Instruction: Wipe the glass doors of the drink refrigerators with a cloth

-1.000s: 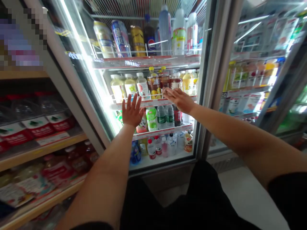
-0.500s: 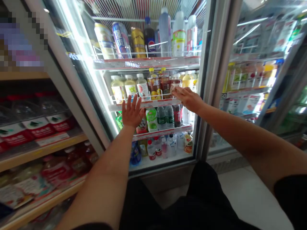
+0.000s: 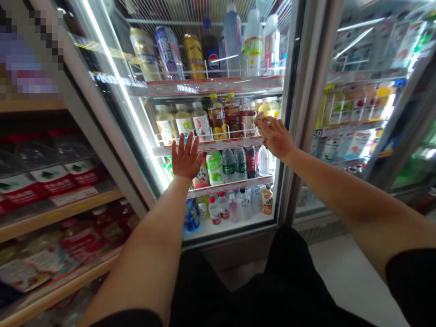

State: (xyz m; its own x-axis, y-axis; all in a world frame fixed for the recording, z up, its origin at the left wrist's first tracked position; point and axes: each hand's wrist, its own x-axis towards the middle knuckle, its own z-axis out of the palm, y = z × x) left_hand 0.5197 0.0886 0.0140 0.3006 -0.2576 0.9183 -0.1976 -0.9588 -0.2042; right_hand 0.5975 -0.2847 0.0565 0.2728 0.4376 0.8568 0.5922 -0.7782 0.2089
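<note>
My left hand (image 3: pixel 186 156), fingers spread, is in front of the price rail (image 3: pixel 207 146) of a lit drinks cooler's second shelf. I cannot tell whether it touches anything. My right hand (image 3: pixel 276 137) reaches to the right end of that shelf, fingers stretched out and slightly apart, with nothing visible in them. Closest to its fingertips are a brown drink bottle (image 3: pixel 248 121) and yellow drink bottles (image 3: pixel 265 107), partly hidden. To their left stand brown tea bottles with yellow caps (image 3: pixel 217 113) and pale juice bottles with white caps (image 3: pixel 200 120).
Tall bottles and cans (image 3: pixel 194 56) fill the top shelf. Below are green-label water bottles (image 3: pixel 234 163) and small bottles (image 3: pixel 215 210). A metal door frame (image 3: pixel 315 81) separates a second cooler on the right. Wooden shelves (image 3: pixel 68 209) with packed bottles stand left.
My right hand has moved slightly right along the second shelf, away from the brown bottle, and its fingers have spread. My left hand stays nearly where it was. The view has shifted slightly.
</note>
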